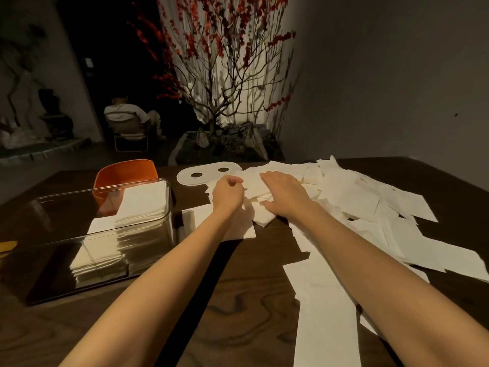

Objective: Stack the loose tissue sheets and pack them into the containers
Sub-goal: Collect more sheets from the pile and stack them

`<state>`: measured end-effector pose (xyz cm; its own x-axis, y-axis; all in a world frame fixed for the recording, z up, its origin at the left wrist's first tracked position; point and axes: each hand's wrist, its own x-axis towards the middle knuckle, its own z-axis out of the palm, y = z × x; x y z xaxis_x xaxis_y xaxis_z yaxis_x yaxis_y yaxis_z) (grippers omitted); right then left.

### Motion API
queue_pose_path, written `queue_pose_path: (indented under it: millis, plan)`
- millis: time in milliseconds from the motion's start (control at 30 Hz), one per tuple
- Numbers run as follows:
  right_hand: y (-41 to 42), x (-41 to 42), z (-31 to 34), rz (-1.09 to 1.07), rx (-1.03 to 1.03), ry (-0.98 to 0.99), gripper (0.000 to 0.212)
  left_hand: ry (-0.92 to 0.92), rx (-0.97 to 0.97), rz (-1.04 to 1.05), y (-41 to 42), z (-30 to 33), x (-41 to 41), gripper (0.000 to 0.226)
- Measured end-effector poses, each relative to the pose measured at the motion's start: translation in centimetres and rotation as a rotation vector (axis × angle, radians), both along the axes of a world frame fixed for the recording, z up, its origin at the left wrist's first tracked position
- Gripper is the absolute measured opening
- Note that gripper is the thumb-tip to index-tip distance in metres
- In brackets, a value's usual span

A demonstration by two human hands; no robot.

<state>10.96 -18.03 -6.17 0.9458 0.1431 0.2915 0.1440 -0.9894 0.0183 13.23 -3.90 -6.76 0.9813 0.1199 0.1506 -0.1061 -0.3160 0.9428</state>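
Observation:
Several loose white tissue sheets (pixel 370 207) lie scattered over the right half of the dark wooden table (pixel 238 308). My left hand (pixel 227 193) has its fingers curled and pinches the edge of a sheet in the pile. Just to its right, my right hand (pixel 284 193) lies flat, palm down, pressing on the sheets. A clear glass container (pixel 105 234) stands at the left and holds two neat stacks of tissue sheets (pixel 143 205).
A white oval lid with two holes (pixel 209 172) lies beyond my hands. An orange chair (pixel 124 176) stands behind the container. Far back are a red-blossom tree in a planter (pixel 227 144) and a seated person (pixel 127 115).

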Motion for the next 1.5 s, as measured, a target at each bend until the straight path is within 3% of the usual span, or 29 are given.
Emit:
queue_pose_path:
  millis: [267,567,900,1133,1233,1400,1500]
  plan:
    - [0.2,1.1,-0.3,-0.015,-0.162,-0.051,0.044,-0.092,-0.180,0.062,-0.7,-0.9,-0.5,0.028]
    - [-0.3,-0.3,0.0,-0.018,-0.110,-0.046,0.054,-0.258,-0.131,0.116,0.5,-0.1,-1.7,0.021]
    - [-0.1,-5.2,1.6,0.087,0.133,-0.057,0.045,-0.205,-0.161,0.131,2.0,-1.0,-3.9,0.022]
    - [1.3,-7.9,1.1,0.141,0.340,-0.205,0.036,-0.297,-0.142,0.088,2.2,-1.3,-5.6,0.018]
    - [1.6,-7.9,0.6,0.198,0.366,-0.154,0.030,-0.313,-0.136,0.058,2.3,-1.6,-5.6,0.018]
    - [1.4,-7.8,-0.7,0.248,0.337,0.056,0.047,-0.311,-0.156,0.047,2.4,-1.9,-5.5,0.019]
    - [1.6,-7.8,-1.3,0.262,0.270,0.070,0.045,-0.333,-0.124,0.036,2.5,-2.3,-5.1,0.017]
